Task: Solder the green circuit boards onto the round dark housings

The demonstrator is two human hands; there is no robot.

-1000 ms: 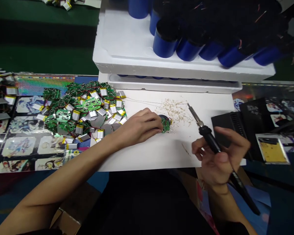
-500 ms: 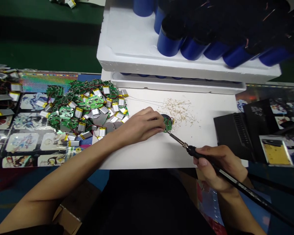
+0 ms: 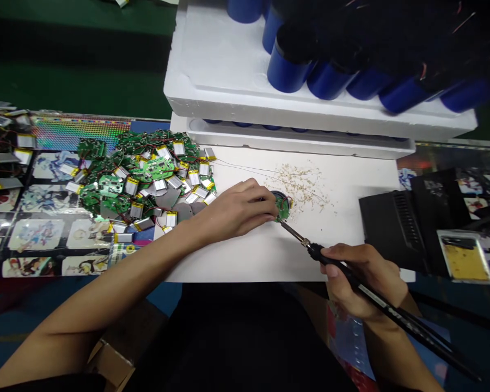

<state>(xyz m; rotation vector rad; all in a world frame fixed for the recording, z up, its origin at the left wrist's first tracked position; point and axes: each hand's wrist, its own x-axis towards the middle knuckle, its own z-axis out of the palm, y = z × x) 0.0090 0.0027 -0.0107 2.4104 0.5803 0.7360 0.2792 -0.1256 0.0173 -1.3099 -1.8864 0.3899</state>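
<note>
White tabletop (image 3: 245,264), with a small rounded circuit board (image 3: 283,208) at the tips of the left fingers (image 3: 265,208).
Green and partly hidden, it shows a dark rim and, farthest from those fingers, a yellow speck; whether they grip it cannot be told. The right fingers (image 3: 345,251) hold a black soldering iron (image 3: 378,299), tip at the board's near edge.
</note>
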